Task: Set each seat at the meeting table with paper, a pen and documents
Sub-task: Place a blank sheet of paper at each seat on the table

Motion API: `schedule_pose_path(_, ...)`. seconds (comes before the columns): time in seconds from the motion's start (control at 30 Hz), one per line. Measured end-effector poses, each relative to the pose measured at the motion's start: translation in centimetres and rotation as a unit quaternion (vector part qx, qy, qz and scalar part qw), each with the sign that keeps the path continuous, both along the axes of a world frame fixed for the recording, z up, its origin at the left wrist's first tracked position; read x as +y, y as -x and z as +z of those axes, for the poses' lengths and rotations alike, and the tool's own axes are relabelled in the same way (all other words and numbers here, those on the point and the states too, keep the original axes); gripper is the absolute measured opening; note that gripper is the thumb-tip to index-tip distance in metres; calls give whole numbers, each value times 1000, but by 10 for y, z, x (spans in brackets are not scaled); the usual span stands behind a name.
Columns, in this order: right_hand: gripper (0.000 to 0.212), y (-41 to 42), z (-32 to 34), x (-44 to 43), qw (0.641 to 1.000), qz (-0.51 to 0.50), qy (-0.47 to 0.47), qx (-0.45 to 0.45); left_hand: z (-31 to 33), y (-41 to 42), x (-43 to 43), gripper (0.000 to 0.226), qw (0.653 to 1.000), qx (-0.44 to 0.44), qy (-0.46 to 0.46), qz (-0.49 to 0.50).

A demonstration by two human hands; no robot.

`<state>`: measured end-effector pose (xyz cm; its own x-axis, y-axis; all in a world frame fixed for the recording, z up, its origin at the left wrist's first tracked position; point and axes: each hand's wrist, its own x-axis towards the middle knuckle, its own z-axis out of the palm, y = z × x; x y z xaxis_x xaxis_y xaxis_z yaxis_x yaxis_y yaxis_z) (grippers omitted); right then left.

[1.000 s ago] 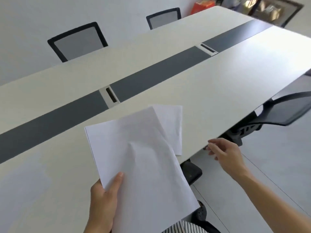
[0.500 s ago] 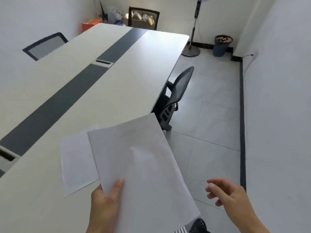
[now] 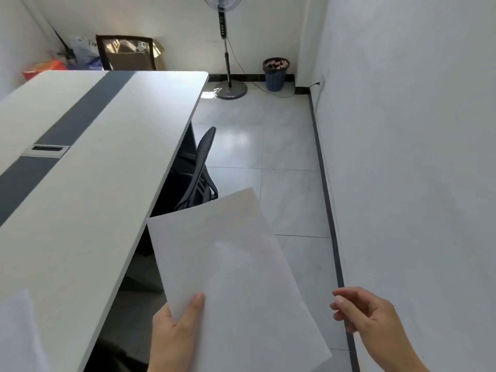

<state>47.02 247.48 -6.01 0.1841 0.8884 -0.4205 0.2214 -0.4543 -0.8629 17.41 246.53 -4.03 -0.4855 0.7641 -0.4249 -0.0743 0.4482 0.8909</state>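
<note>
Left hand (image 3: 174,336): thumb pressed on top, fingers beneath hidden, pinching thin, smooth white rectangular paper (image 3: 236,264) just off the right edge of the long matte white table with grey centre strip (image 3: 107,189). Right hand (image 3: 373,315): fingers (image 3: 346,294) loosely curled, empty, well right of the table. Flat white sheet (image 3: 16,331) lies on the table's near end. Black mesh chair (image 3: 202,162) is tucked under its right edge.

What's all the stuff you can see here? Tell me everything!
table: 1, white with grey strip, left
sheet: 1, white, on table, bottom left
held paper: count unclear, white, over the floor
chair: 1, black, tucked under table
fan: 1, grey, by far wall
bin: 1, blue, right of fan
box: 1, brown, behind table's far end
left hand: grips held paper
right hand: empty, fingers loosely curled
</note>
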Motion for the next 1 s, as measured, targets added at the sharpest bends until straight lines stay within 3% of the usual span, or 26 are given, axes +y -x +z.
schedule_pose_path(0.27, 13, -14, -18, 150, 1000, -11, -1, 9, -25, -7, 150, 11, 1000, 6, 8, 29)
schedule_pose_path(0.4, 12, -15, 1, 243, 999, -20, -27, 4, -15, -17, 254, 2, 1000, -12, -11, -1)
schedule_pose_path(0.6, 12, -18, 28, 368, 998, -19, -63, 15, 8, -15, 384, 6, 999, -19, -33, -19)
schedule_pose_path(0.73, 11, -22, 13, 444, 999, -1, -31, 23, 3, -9, 445, 5, 999, 2, -17, 40)
schedule_pose_path(0.8, 11, -24, 2, 488, 999, 19, -13, 25, -3, -8, 471, 18, 997, 19, 1, 77)
schedule_pose_path(1.0, 12, -22, -7, 641, 991, 134, -2, 21, -5, -23, 547, 5, 980, 40, 25, 195)
